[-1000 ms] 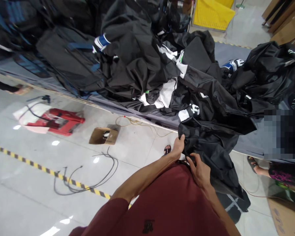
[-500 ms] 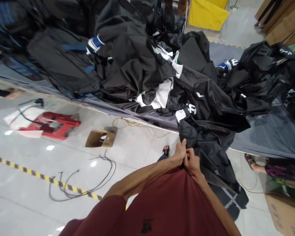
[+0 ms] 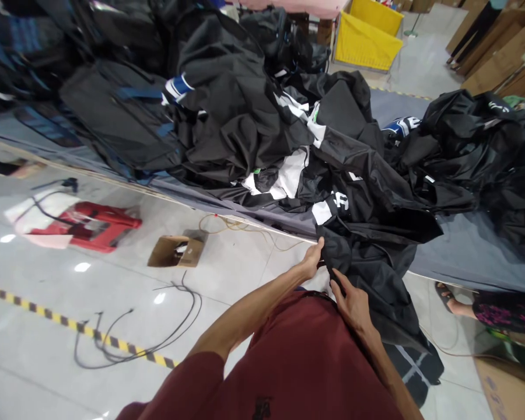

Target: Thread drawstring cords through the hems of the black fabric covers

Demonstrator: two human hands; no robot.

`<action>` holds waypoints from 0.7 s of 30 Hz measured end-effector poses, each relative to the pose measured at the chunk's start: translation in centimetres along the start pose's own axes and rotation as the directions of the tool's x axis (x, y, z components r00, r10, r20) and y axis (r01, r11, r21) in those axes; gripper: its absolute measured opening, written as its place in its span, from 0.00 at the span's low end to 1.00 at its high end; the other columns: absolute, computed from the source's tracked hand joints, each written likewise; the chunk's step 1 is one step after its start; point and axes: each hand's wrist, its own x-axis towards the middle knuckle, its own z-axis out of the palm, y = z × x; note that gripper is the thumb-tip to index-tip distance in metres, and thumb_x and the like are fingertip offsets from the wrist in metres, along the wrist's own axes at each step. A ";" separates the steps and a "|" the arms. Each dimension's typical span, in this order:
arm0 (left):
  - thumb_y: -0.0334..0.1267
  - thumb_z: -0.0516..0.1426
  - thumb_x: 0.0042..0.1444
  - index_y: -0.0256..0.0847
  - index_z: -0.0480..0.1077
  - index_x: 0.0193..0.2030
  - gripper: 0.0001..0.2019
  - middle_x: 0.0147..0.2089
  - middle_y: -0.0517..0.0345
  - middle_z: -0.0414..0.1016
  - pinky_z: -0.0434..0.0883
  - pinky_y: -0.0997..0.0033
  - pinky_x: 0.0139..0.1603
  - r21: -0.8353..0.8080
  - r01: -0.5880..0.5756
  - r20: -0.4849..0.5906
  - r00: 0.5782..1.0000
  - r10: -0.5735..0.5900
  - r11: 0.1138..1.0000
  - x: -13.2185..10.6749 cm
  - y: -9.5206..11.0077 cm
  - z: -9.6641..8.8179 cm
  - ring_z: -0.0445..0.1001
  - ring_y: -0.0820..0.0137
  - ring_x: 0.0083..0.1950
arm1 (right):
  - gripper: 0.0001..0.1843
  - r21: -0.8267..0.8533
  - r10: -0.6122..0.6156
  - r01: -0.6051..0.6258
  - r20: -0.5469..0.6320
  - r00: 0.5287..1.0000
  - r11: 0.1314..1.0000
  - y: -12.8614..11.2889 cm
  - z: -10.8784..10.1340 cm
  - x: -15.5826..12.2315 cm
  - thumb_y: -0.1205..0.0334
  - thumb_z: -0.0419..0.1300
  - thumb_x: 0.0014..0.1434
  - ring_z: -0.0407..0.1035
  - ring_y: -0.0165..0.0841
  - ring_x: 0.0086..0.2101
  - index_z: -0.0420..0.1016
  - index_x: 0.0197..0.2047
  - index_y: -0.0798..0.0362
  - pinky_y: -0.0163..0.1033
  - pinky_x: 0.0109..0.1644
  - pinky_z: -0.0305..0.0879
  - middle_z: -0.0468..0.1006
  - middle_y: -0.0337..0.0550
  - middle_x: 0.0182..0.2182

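Observation:
A black garment [image 3: 371,265] hangs over the near edge of a long grey-covered table [image 3: 472,256]. My left hand [image 3: 311,261] pinches its upper left edge at the table's rim. My right hand [image 3: 354,303] grips the same fabric a little lower, close to my red shirt. Both hands are closed on the cloth, a short gap between them. A large heap of black garments with white and blue patches [image 3: 266,128] covers the table behind.
On the glossy floor lie a red tool [image 3: 100,224], an open cardboard box [image 3: 176,252], black cables [image 3: 157,326] and a yellow-black tape line [image 3: 70,324]. Another person's sandalled foot [image 3: 448,294] stands at the right. A yellow bin [image 3: 367,41] is beyond the table.
My hands were pressed together on the fabric half a second ago; now they have separated, the left one up toward the table edge and the right one lower.

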 end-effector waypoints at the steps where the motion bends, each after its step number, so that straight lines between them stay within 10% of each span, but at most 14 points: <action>1: 0.57 0.64 0.65 0.37 0.78 0.38 0.21 0.37 0.43 0.83 0.78 0.53 0.52 0.011 -0.016 -0.044 0.999 0.017 1.000 0.5 0.0 0.4 0.81 0.55 0.44 | 0.28 -0.019 -0.005 0.005 -0.003 1.000 1.000 0.1 0.2 -0.3 0.44 0.51 0.78 0.78 0.35 0.23 0.78 0.69 0.46 0.36 0.30 0.67 0.88 0.42 0.34; 9: 0.46 0.62 0.68 0.42 0.70 0.27 0.18 0.30 0.54 0.74 0.71 0.60 0.55 0.182 -0.187 -0.125 0.969 0.212 0.965 -1.7 -2.9 3.2 0.75 0.58 0.44 | 0.26 -0.077 0.061 -0.066 -0.072 0.996 0.995 -0.1 2.3 0.1 0.52 0.49 0.75 0.80 0.38 0.26 0.78 0.67 0.50 0.36 0.29 0.63 0.87 0.44 0.34; 17: 0.53 0.54 0.71 0.43 0.75 0.41 0.17 0.47 0.47 0.81 0.69 0.57 0.60 0.369 -0.400 0.068 0.912 0.405 0.839 -2.6 -2.1 2.8 0.75 0.56 0.51 | 0.43 -0.028 0.257 -0.257 0.004 0.966 0.966 -1.1 0.3 0.8 0.46 0.55 0.72 0.77 0.37 0.26 0.50 0.82 0.55 0.36 0.30 0.60 0.81 0.37 0.31; 21: 0.56 0.58 0.67 0.43 0.75 0.37 0.19 0.43 0.48 0.81 0.70 0.56 0.58 0.414 -0.402 0.183 0.916 0.358 0.816 -1.9 -2.2 1.7 0.76 0.55 0.49 | 0.34 0.018 0.220 -0.224 0.118 0.968 0.975 -0.6 0.5 0.7 0.47 0.51 0.75 0.81 0.41 0.33 0.62 0.77 0.56 0.37 0.36 0.66 0.85 0.45 0.35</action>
